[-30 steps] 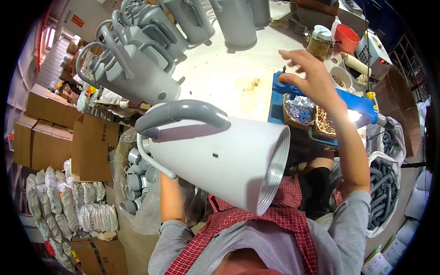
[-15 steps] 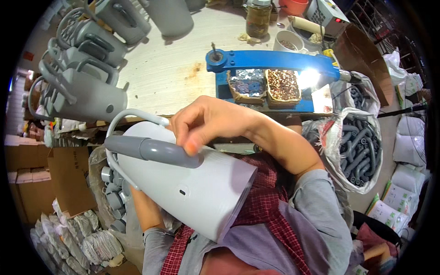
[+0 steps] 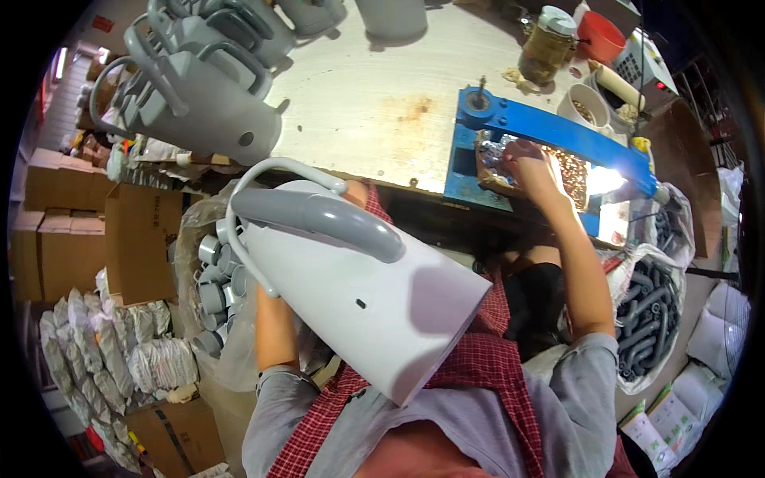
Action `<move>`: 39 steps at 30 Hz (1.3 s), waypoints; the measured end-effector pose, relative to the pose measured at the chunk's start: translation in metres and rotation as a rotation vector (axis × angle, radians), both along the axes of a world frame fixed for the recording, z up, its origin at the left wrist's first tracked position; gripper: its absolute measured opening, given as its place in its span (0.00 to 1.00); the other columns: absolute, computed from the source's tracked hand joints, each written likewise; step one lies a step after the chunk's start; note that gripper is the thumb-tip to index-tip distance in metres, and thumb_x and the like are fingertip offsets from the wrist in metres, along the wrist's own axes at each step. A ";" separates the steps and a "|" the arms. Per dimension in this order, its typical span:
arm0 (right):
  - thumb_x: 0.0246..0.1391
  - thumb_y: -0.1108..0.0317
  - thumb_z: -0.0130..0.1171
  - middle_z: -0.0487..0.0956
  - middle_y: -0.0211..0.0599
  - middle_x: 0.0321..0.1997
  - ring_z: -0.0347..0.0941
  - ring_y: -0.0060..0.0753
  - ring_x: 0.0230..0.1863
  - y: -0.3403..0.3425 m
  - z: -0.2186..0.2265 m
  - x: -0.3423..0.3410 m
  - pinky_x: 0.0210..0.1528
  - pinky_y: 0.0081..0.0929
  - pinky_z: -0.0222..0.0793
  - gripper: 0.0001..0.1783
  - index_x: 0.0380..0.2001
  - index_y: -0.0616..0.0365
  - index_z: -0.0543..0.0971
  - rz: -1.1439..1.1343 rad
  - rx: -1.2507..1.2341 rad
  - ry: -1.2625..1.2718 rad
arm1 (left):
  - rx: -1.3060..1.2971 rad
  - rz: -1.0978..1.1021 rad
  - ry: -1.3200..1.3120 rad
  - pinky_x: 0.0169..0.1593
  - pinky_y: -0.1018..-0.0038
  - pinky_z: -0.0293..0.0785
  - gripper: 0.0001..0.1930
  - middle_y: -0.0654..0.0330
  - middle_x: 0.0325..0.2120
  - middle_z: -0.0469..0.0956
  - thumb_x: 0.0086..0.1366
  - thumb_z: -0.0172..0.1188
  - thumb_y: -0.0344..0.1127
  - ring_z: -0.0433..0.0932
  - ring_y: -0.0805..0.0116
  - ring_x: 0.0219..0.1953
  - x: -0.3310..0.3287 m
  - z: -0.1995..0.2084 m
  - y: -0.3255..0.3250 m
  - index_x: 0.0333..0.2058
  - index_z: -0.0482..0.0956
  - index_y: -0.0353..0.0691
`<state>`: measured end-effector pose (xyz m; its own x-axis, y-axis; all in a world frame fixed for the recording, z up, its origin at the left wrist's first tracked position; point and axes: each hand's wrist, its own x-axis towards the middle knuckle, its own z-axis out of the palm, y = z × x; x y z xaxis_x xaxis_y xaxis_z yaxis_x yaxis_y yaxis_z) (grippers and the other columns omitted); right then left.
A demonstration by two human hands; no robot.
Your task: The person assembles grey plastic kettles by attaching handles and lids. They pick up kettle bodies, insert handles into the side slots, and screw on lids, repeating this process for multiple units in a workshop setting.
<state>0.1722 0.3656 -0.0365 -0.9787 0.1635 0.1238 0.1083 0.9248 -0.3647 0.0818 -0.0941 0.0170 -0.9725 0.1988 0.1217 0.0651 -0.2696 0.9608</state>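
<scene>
A pale grey plastic watering can [image 3: 374, 279] lies tilted across my lap, its wide end toward the lower right. A thick darker grey handle [image 3: 319, 215] runs along its upper side, and a thin curved light grey tube [image 3: 239, 199] loops around its other end. My left hand [image 3: 356, 193] holds the can from behind; most of that hand is hidden by it. My right hand [image 3: 527, 166] is at the open box of small silver metal pieces [image 3: 488, 159], fingers bunched and pointing down into it. What those fingertips hold cannot be made out.
A blue metal arm [image 3: 558, 127] spans above the silver pieces and a box of copper-coloured pieces [image 3: 572, 171]. Several grey cans [image 3: 207, 103] stand on the table's left. A sack of dark grey curved tubes [image 3: 641, 319] is at right; a bag of grey parts [image 3: 215, 295] at left.
My right hand has left the can's handle and moved right to the box of silver pieces. The view has shifted, so the table and can sit differently in it.
</scene>
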 end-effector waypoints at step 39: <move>0.45 0.77 0.62 0.80 0.44 0.46 0.79 0.37 0.36 -0.020 0.110 -0.032 0.36 0.25 0.75 0.18 0.43 0.58 0.80 0.253 0.072 0.785 | 0.107 0.440 -0.334 0.48 0.71 0.74 0.22 0.58 0.42 0.78 0.70 0.46 0.51 0.78 0.67 0.43 -0.041 0.008 -0.004 0.49 0.75 0.39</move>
<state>0.1403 0.3452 0.0736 -0.6092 -0.0846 0.7885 -0.3679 0.9110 -0.1865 0.0408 -0.0979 0.0253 -0.9500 -0.2307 -0.2102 -0.1100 -0.3827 0.9173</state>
